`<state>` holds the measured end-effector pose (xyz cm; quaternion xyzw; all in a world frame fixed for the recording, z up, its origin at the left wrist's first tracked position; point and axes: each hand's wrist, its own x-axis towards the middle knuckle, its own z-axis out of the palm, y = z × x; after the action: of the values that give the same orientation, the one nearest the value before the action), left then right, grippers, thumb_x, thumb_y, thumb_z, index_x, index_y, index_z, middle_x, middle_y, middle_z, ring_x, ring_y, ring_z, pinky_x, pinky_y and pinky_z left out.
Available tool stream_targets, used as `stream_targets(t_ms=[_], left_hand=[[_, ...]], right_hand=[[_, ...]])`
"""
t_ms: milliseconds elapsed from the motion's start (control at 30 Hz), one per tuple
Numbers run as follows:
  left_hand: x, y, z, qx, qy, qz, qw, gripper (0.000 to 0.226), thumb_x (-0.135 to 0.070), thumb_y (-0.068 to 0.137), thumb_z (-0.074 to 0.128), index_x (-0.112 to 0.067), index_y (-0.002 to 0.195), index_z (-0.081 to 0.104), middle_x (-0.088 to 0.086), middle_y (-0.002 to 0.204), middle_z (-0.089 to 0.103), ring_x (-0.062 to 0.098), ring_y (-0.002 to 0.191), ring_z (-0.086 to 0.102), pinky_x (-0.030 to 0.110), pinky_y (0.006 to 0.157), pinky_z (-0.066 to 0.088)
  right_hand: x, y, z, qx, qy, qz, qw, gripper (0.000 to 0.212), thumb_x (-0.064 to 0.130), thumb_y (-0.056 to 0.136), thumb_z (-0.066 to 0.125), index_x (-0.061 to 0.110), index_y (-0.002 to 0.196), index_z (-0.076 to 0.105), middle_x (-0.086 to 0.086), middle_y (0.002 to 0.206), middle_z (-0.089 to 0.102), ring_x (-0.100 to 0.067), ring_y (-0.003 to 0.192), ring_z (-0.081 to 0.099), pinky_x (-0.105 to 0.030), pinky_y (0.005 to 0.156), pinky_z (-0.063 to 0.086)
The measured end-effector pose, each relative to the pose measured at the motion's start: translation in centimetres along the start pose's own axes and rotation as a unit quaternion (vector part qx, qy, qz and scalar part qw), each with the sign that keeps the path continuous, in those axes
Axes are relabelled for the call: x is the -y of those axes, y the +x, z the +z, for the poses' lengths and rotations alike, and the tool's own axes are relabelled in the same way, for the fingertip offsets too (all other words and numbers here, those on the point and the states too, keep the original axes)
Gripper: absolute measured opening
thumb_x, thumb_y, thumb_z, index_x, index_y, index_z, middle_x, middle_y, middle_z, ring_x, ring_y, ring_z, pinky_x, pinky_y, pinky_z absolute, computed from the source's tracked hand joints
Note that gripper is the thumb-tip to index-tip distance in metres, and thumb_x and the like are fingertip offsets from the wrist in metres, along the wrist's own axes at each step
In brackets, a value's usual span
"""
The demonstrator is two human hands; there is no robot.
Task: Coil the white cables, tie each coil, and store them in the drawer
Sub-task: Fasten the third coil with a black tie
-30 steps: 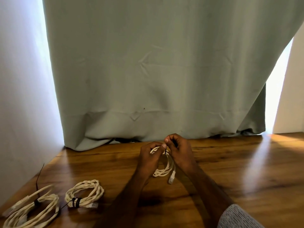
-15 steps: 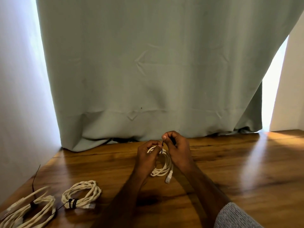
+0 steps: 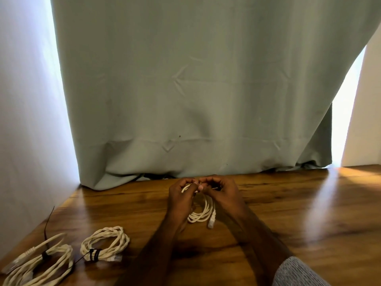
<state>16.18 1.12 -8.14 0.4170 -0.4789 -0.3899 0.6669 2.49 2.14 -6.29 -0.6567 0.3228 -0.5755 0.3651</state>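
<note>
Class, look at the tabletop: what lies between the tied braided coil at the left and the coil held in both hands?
In the head view, only bare wooden table lies between the tied coil and the held coil.

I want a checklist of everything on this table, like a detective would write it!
Surface: wooden table, shiny, sunlit at the right.
Job's things: a white cable coil held above the table; its plug dangles. Two tied coils lie at the left: the small coil and the big coil, each with a black tie.
Clutter: nothing seen.
Grips: left hand and right hand both pinch the held coil's top; a tie there is too small to tell.
Cables: only the three coils.
Surroundings: green curtain, white wall; no drawer in view.
</note>
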Motion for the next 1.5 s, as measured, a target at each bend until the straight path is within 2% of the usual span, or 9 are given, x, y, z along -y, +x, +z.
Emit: stream_targets(t_ms=[133,367,533,767,900,1000,1167,1300,1500], left_hand=[[0.2,0.0,0.0,0.003,-0.004,-0.013,1.000,0.010,-0.016,0.091,0.067,-0.016,0.082,0.070,0.008,0.066,0.060,0.011,0.043,0.045,0.021,0.042,0.032],[-0.3,-0.4,0.2,0.030,-0.015,-0.029,0.999,0.010,-0.017,0.093,0.064,-0.010,0.088,0.070,0.006,0.062,0.057,0.010,0.042,0.042,0.021,0.043,0.028],[-0.6,-0.4,0.7,0.014,-0.029,-0.040,0.999,0.038,-0.031,0.104,0.046,-0.004,0.089,0.068,0.001,0.055,0.057,0.006,0.037,0.045,0.017,0.037,0.027],[-1.0,-0.9,1.1,0.076,0.004,-0.023,0.997,0.010,-0.014,0.101,0.046,-0.008,0.101,0.054,0.002,0.064,0.049,0.007,0.042,0.042,0.019,0.041,0.024],[-0.8,-0.9,1.1,0.110,0.008,-0.008,0.994,0.012,-0.017,0.102,0.047,-0.012,0.099,0.058,0.001,0.059,0.048,0.011,0.042,0.040,0.022,0.045,0.028],[-0.5,-0.7,1.0,0.125,0.015,0.024,0.992,0.018,-0.015,0.103,0.049,-0.009,0.096,0.064,0.009,0.062,0.056,0.020,0.048,0.048,0.029,0.050,0.043],[-0.1,-0.4,1.0,0.074,0.067,0.065,0.993,0.019,-0.006,0.098,0.054,-0.013,0.092,0.071,0.007,0.091,0.073,0.026,0.086,0.071,0.049,0.077,0.060],[-0.5,-1.2,2.1,0.037,0.081,0.064,0.994,0.025,-0.007,0.102,0.045,-0.016,0.094,0.067,0.005,0.090,0.071,0.019,0.064,0.067,0.042,0.062,0.054],[-0.3,-1.2,2.2,0.048,0.092,0.079,0.991,0.012,-0.017,0.098,0.058,-0.017,0.094,0.069,0.004,0.087,0.070,0.019,0.057,0.062,0.038,0.055,0.050]], right_hand=[[-0.5,0.3,0.1,-0.031,-0.050,-0.030,0.998,0.015,0.009,0.085,0.079,0.022,0.092,0.081,0.002,0.088,0.079,-0.016,0.085,0.075,-0.033,0.078,0.061],[-1.0,1.0,0.2,-0.017,-0.175,-0.093,0.980,0.010,0.012,0.095,0.068,0.018,0.087,0.070,0.006,0.078,0.069,-0.005,0.075,0.064,-0.014,0.065,0.045],[-2.1,1.6,0.8,-0.056,-0.112,0.036,0.992,0.021,0.016,0.101,0.056,0.019,0.081,0.062,0.001,0.076,0.063,-0.011,0.073,0.059,-0.030,0.067,0.046],[-2.0,1.9,-0.2,-0.043,0.096,0.202,0.974,0.027,0.010,0.096,0.057,0.018,0.074,0.069,-0.010,0.072,0.063,-0.024,0.072,0.060,-0.039,0.073,0.047],[-1.3,1.9,-0.2,-0.072,0.039,0.146,0.986,0.028,0.011,0.100,0.055,0.017,0.074,0.064,-0.007,0.070,0.060,-0.021,0.071,0.057,-0.035,0.071,0.045],[-0.9,1.9,-0.3,-0.107,-0.004,0.094,0.990,0.027,0.009,0.099,0.055,0.016,0.074,0.060,0.000,0.068,0.058,-0.014,0.069,0.055,-0.031,0.067,0.044],[-1.0,1.7,-0.4,-0.096,-0.080,0.057,0.990,0.024,0.012,0.101,0.057,0.019,0.079,0.060,0.003,0.074,0.060,-0.009,0.071,0.055,-0.024,0.065,0.046],[-1.0,1.9,-0.1,-0.092,-0.141,0.024,0.985,0.017,0.013,0.100,0.058,0.018,0.085,0.062,0.003,0.077,0.063,-0.003,0.069,0.057,-0.017,0.062,0.045],[-1.0,1.8,-0.3,-0.091,-0.139,0.011,0.986,0.024,0.012,0.100,0.058,0.024,0.080,0.059,0.010,0.071,0.059,0.006,0.062,0.053,-0.015,0.061,0.042]])
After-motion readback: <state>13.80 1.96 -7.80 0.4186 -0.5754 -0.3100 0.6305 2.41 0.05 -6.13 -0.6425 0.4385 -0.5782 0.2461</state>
